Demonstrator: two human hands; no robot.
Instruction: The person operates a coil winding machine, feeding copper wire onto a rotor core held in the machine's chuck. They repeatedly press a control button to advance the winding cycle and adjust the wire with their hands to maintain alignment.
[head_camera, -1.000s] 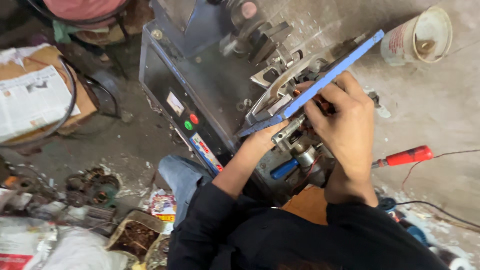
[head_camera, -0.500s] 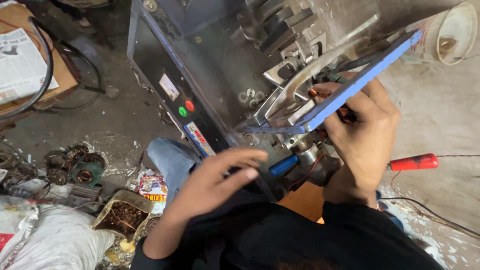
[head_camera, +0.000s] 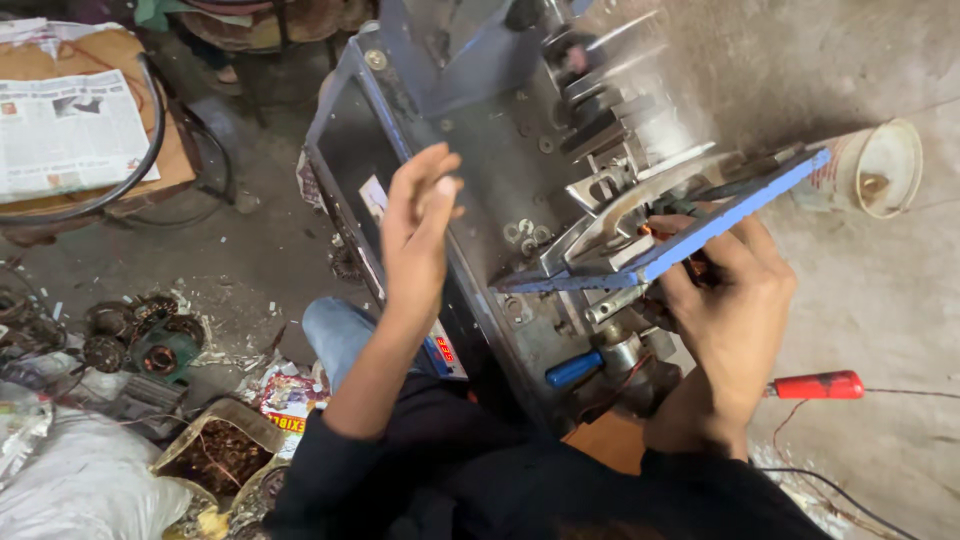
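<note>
Lying under everything is a rough, stained concrete floor (head_camera: 880, 300), grey and dusty, with a dark workshop corner at the upper left of the frame, where a folded newspaper (head_camera: 65, 135) rests on brown cardboard ringed by a black cable. A grey sheet-metal machine (head_camera: 480, 130) with bolts, brackets and a bright curved lever fills the upper centre. At right centre the right hand (head_camera: 725, 300) is curled tight around parts at the machine's front, just beneath a flat blue bar (head_camera: 700, 230) that slants up toward the upper right; what exactly the fingers clamp is hidden. The left hand (head_camera: 420, 225) hangs open in the air at centre frame, fingers together and extended, gripping nothing.

Half a second ago that left hand was low, spread near the blue-handled tool (head_camera: 572, 368); now it has lifted clear in front of the machine's side panel, and the view has swung so the newspaper shows again.

A white plastic cup (head_camera: 870, 170) lies on its side at the upper right, a red-handled screwdriver (head_camera: 818, 385) at lower right. Rusty round motor parts (head_camera: 140, 335) and a tray of coppery wire scraps (head_camera: 215, 455) clutter the lower left.
</note>
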